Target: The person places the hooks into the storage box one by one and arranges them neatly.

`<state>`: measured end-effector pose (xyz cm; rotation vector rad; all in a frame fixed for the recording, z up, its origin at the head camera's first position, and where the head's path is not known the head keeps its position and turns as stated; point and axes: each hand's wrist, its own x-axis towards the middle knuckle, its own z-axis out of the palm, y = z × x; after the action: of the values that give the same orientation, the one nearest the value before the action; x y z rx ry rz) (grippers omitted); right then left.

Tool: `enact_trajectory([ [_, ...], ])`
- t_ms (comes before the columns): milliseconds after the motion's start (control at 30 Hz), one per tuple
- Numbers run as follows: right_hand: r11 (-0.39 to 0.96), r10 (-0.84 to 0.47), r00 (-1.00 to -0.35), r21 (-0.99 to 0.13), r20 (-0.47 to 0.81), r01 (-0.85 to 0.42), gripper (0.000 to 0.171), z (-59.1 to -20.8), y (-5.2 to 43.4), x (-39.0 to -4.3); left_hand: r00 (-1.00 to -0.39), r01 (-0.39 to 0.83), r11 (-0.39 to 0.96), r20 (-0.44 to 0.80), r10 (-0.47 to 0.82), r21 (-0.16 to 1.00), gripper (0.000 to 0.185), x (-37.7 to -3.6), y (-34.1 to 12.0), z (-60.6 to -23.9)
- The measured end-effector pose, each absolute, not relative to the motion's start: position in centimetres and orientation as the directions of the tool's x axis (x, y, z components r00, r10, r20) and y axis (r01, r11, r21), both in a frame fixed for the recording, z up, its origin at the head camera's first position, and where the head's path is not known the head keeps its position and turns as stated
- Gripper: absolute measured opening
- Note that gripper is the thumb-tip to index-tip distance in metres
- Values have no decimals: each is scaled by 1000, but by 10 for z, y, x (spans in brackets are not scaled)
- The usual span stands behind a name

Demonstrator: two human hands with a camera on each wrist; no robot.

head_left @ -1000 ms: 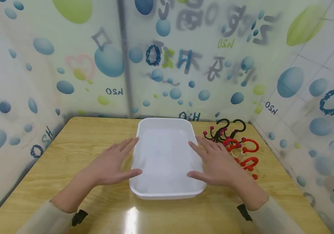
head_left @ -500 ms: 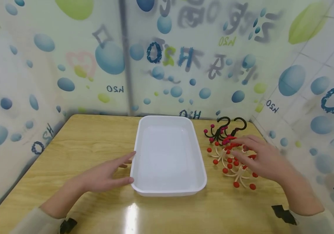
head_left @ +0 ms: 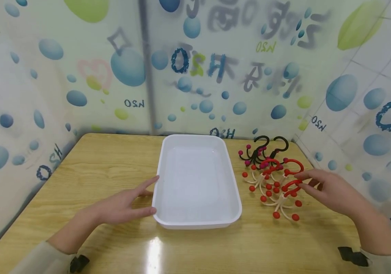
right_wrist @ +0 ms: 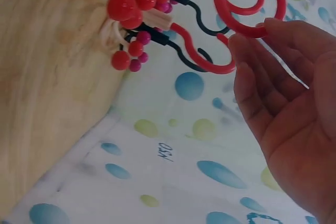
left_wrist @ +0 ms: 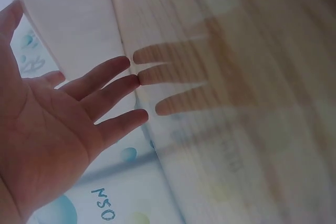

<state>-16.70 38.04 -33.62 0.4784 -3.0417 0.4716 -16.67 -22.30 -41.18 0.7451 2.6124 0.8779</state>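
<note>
Wooden table [head_left: 113,167] boxed in by bubble-print curtain walls [head_left: 216,76] on three sides.

Head view: white tray [head_left: 197,224] sits centre-table. Cluster of hooks at its 3 o'clock: two black hooks [head_left: 267,146] at the far end, red hooks [head_left: 292,167] with cream prongs and red ball tips nearer. Change from one second ago: both hands then lay flat against the tray's long sides; half a second ago the right hand had crossed over the hook pile. Now the right hand [head_left: 332,194] sits at the pile's 3 o'clock, fingertips touching the curve of the nearest red hook [head_left: 291,186]. My reading: tray positioning is finished and picking of hooks has begun. Left hand [head_left: 120,207] remains at the tray's 9 o'clock, fingers straight, fingertips against the tray's wall.

Left wrist view: left hand [left_wrist: 47,129] palm exposed, fingers spread and straight, holding nothing; its shadow falls on the table [left_wrist: 252,103]. Tray rim [left_wrist: 68,14] is just beyond the fingertips.

Right wrist view: right hand [right_wrist: 289,103] loosely spread, fingers gently bent, tips against the arc of a red hook [right_wrist: 236,30]. No pinch has formed; the hook is touched, not gripped. Black hooks [right_wrist: 194,11] and red balls [right_wrist: 123,6] lie beyond, towards 11 o'clock.
</note>
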Motion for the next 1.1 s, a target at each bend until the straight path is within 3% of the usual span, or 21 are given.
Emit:
enact_trajectory([
  [400,882,-265,-959,-376,104,-285,15,-347,383,-166,-820,365,666,-113,561,650,92,-167,-222,-414],
  [1100,866,-295,-915,-328,274,-377,16,-333,367,-156,-821,364,666,-114,560,651,92,-167,-223,-416],
])
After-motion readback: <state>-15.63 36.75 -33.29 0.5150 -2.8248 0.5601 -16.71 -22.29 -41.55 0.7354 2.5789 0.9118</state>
